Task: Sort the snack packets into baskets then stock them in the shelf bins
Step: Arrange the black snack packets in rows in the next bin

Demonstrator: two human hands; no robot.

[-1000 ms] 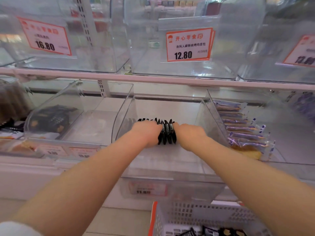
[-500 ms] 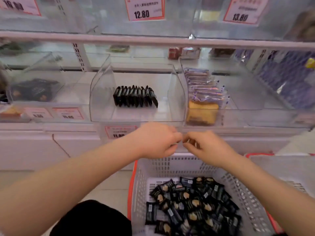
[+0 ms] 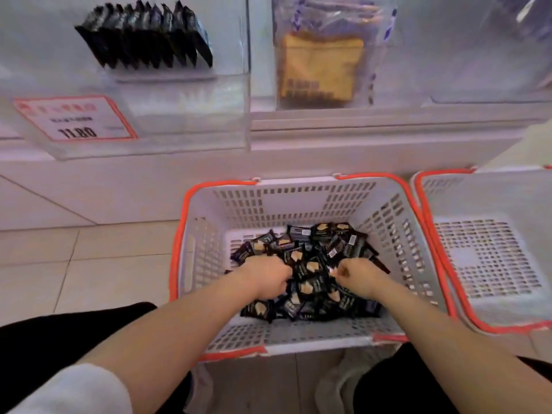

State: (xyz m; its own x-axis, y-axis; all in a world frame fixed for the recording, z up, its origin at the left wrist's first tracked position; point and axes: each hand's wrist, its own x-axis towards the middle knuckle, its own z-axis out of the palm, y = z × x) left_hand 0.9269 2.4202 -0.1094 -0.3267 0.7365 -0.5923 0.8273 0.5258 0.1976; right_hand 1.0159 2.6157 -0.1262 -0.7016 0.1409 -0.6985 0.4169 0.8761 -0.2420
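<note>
Left hand [image 3: 266,277] down in the heap of black snack packets [image 3: 310,270], fingers curled inward among them, knuckles up; whether a packet sits pinched in the curl, cannot tell, fingertips hidden by the hand itself and the packets. Right hand [image 3: 354,276] likewise sunk into the pile just beside it, fingers bent and drawn together, thumb near the fingertips, touching packets; an actual grip on one not plainly shown. Both hands close, a narrow strip of packets between them. Packets piled loose in a white slotted basket [image 3: 298,201] with an orange rim, standing on the tiled floor [image 3: 89,258] against the base of the shelf. Just to its right, touching or nearly so, a second basket [image 3: 484,201] of the same make, slotted bottom bare in the visible part. Above, on the shelf, a clear bin [image 3: 227,94] holding a neat upright row of black packets [image 3: 146,37], leaning slightly, set toward the back. Fixed on the bin's front, a price tag [image 3: 76,119] reading 11.80, framed in orange. To the right, a neighbouring clear bin [image 3: 367,97] with wrapped cakes [image 3: 319,64], tan slice facing forward, purple-printed wrappers stacked behind. Dark trouser knees at both lower corners, white sleeve [image 3: 74,392] on the left arm.
</note>
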